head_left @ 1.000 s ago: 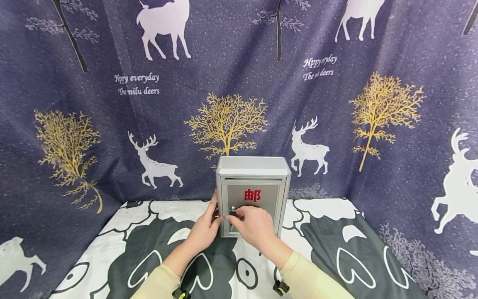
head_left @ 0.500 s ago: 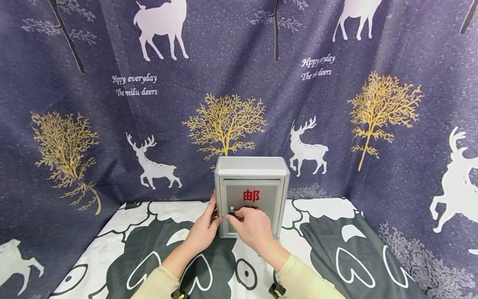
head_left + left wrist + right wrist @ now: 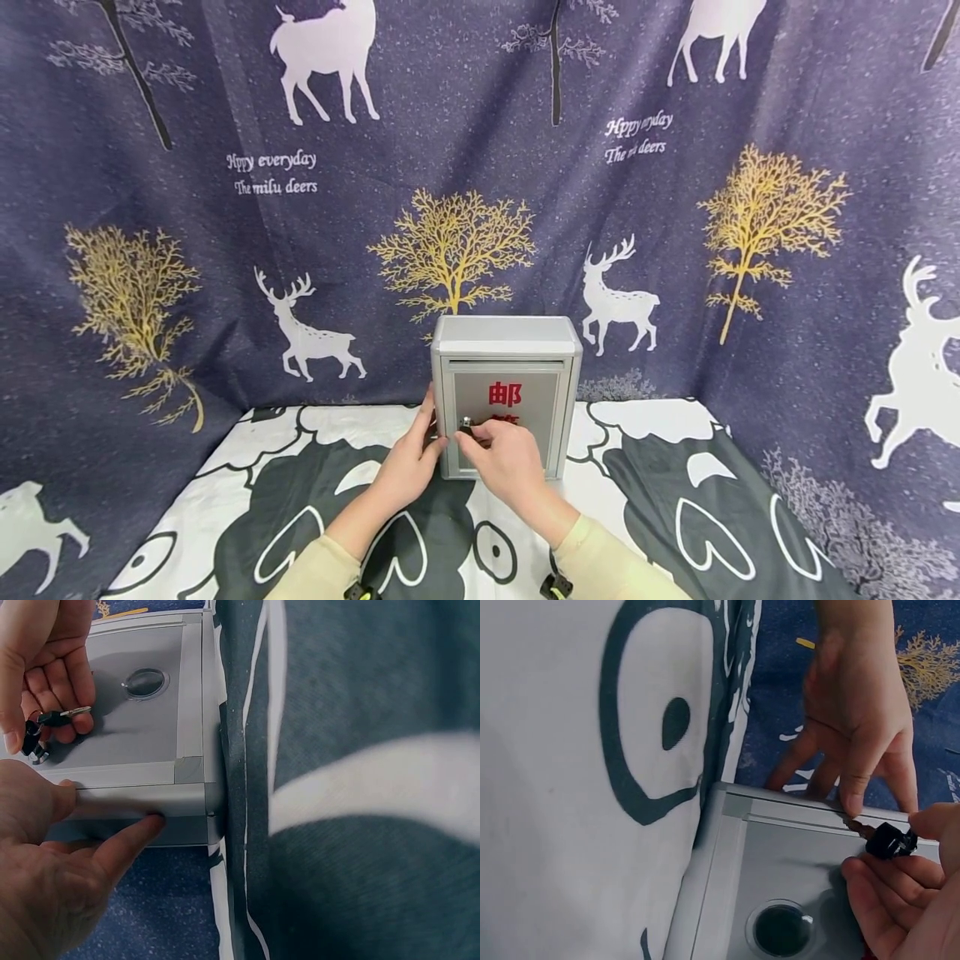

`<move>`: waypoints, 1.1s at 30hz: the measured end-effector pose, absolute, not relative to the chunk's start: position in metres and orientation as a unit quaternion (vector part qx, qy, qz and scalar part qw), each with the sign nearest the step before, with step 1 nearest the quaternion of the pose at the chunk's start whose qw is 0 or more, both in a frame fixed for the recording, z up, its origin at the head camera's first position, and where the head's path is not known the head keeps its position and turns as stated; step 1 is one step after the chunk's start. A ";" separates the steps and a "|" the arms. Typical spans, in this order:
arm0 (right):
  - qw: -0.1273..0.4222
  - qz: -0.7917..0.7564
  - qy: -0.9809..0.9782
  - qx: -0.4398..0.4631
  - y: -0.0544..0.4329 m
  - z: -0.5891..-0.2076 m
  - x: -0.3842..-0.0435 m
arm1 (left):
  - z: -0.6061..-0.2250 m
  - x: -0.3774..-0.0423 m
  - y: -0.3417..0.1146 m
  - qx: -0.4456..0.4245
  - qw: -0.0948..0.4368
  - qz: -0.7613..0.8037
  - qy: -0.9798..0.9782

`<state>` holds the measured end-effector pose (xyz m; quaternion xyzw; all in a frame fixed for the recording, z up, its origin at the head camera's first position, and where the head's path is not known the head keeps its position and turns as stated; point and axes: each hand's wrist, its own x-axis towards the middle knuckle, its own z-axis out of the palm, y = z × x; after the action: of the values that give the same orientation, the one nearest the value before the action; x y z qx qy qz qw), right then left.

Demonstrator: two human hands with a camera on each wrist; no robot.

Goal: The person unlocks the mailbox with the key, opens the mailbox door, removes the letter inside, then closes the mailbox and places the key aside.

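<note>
A silver-grey metal mailbox (image 3: 507, 335) with red characters on its door stands upright at the middle. At its left side is my left hand (image 3: 408, 462); the fingers lie fairly straight along the side, and the thumb touches the front edge. My right hand (image 3: 510, 467) is at the door's left part and pinches a black-headed key (image 3: 31, 738) at the lock (image 3: 39, 754). A second black-headed key (image 3: 54, 718) is beside it, its metal blade free, in front of the right hand's curled fingers. How deep the pinched key sits is hidden.
The door has a round window (image 3: 145, 683) low down and a slot (image 3: 506, 365) near the top. Under the mailbox is a black-and-white patterned cloth (image 3: 495, 546). A dark blue curtain (image 3: 360, 233) with deer and trees hangs close behind.
My right hand has moved slightly down and turned a little at the lock, uncovering part of a second red character. The left hand keeps its place on the mailbox's side.
</note>
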<state>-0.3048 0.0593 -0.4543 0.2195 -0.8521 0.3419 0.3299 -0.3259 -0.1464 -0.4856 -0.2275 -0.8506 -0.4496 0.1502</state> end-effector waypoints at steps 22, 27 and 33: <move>0.114 0.559 -0.811 0.126 0.061 -0.455 -0.304 | -0.485 -0.324 -0.147 -0.228 0.135 -0.462 -0.846; 0.087 0.597 -0.790 0.108 0.061 -0.457 -0.305 | -0.484 -0.324 -0.147 -0.225 0.133 -0.463 -0.847; 0.043 0.657 -0.745 0.106 0.061 -0.460 -0.307 | -0.485 -0.324 -0.147 -0.226 0.138 -0.460 -0.848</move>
<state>-0.3066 0.0612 -0.4599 0.1059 -0.7451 0.6571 0.0433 -0.3240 -0.1471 -0.4850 -0.2256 -0.8478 -0.4597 0.1380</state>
